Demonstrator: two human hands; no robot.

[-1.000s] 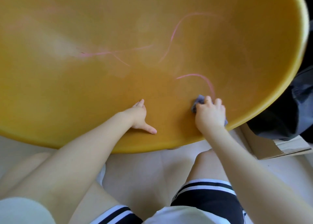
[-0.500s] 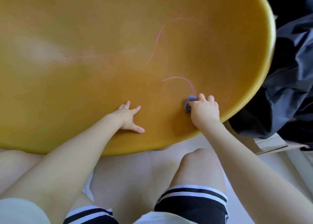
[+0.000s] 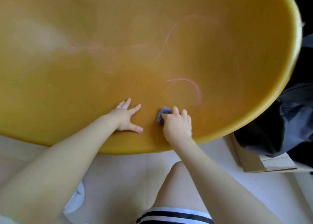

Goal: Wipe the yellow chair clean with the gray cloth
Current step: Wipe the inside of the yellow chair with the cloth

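The yellow chair (image 3: 118, 29) fills the upper part of the head view, its curved seat marked with pink lines, one arc (image 3: 191, 84) close above my right hand. My right hand (image 3: 177, 123) is closed on the crumpled gray cloth (image 3: 163, 113) and presses it against the seat near the front rim. Only the cloth's left end shows past my fingers. My left hand (image 3: 125, 118) lies flat on the seat just left of the cloth, fingers spread, holding nothing.
A cardboard box (image 3: 257, 161) sits on the pale floor at the right, with dark fabric (image 3: 288, 118) draped over it beside the chair's right rim. My knees (image 3: 179, 181) are below the chair's front edge.
My right hand and the cloth have slid left along the seat, away from the lower end of the pink arc and closer to my left hand. My left hand stays planted.
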